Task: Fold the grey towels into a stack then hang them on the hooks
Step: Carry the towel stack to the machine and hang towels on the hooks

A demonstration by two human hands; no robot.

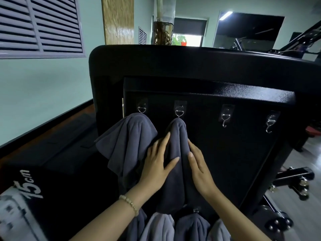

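Two grey towels hang on the top row of the black panel (225, 162): the first towel (126, 141) from the first hook (142, 108) at the left, the second towel (177, 133) from the second hook (179, 111) beside it. The third hook (225, 119) and fourth hook (270, 124) to the right are bare.

The second towel's long axis runs straight down from its hook toward the person, and it passes between the two hands. The left hand (156, 164) lies flat on the towel's left side, fingers straight and pointing up toward the hook, thumb spread across the cloth. The right hand (199, 171) lies along the towel's right edge, fingers also straight and together. Neither hand grasps anything; both are released and press or smooth the fabric. A bead bracelet (129, 203) sits on the left wrist.

I judge this to be the settling of the second towel on its hook. The next bare hook lies up and to the right, nearer the right hand. More grey cloth, the lower towels (159, 226), shows at the bottom edge below the forearms. Whether these hang on a lower row of hooks I cannot tell for certain.
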